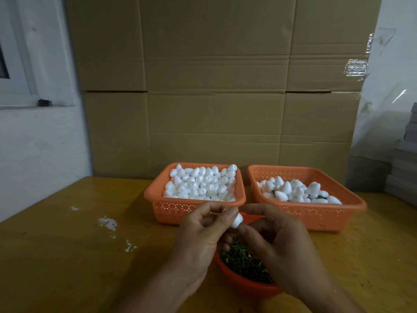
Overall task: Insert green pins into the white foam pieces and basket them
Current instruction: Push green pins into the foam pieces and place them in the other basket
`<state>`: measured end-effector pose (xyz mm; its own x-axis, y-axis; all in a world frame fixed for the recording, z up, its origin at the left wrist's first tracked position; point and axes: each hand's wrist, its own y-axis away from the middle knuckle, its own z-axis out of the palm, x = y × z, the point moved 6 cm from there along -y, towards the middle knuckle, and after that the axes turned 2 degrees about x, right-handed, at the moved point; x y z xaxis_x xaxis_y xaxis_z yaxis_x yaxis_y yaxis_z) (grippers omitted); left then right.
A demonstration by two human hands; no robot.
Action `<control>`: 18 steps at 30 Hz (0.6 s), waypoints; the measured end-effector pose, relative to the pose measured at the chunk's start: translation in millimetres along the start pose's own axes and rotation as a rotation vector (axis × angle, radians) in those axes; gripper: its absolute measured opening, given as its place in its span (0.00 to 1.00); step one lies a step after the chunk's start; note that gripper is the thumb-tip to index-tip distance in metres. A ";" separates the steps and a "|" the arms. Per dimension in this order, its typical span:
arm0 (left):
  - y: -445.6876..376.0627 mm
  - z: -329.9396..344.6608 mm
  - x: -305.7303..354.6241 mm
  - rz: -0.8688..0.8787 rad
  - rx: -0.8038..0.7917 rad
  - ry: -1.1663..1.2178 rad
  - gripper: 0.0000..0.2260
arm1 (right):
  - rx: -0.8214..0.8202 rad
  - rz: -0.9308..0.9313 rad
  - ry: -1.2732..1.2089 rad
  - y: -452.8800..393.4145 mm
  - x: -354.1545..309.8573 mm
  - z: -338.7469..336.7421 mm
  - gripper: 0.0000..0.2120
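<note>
1. Flattened cardboard sheets [216, 86] stand upright behind a yellow-brown wooden table [67, 256], with a white wall and a window frame [18, 64] off to the left.
2. Two orange perforated plastic baskets sit side by side at the back of the table, apart from each other by a narrow gap.
3. Of these, the left basket [171, 207] is heaped nearly to the rim with plain white foam pieces [200, 184].
4. By contrast, the right basket [334, 213] is partly filled with white foam pieces [295, 192], and bits of green show among them.
5. Nearer the person, a round red-orange bowl [246, 284] stands on the table and holds a pile of green pins [244, 259].
6. Above that bowl, the left hand [198, 240] pinches a single white foam piece [237, 221] between thumb and forefinger, the other fingers curled in below.
7. Meeting it from the other side, the right hand [279, 242] has its thumb and fingertips drawn together at the lower end of the foam piece; whether a pin is held between them I cannot tell, since the fingers hide that spot.
8. Both hands hover just in front of the left basket's near wall and over the far half of the bowl.
9. White crumbs and scraps [108, 223] lie scattered on the table to the left, well apart from the baskets.
10. At the far right edge, a stack of grey flat items [406, 159] rises beside a sheet of clear plastic [383, 105].
</note>
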<state>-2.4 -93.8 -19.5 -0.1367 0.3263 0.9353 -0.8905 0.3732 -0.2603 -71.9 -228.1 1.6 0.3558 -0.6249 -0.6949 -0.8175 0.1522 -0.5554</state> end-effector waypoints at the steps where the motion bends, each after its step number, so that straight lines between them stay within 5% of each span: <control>1: 0.0 0.8 0.2 0.002 -0.011 0.016 0.16 | 0.012 0.010 -0.022 -0.3 0.2 -0.6 0.11; 6: 0.3 2.9 0.1 0.010 -0.057 0.054 0.15 | 0.066 0.084 -0.100 -0.4 5.3 -3.3 0.01; 18: -2.3 3.6 -1.1 0.062 -0.089 -0.009 0.16 | 0.070 0.013 -0.218 -0.6 -9.8 -3.6 0.02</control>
<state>-1.7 -98.1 -19.1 -0.1948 0.3431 0.9189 -0.8382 0.4283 -0.3376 -76.5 -224.8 10.4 0.4414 -0.4434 -0.7801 -0.7919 0.2164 -0.5710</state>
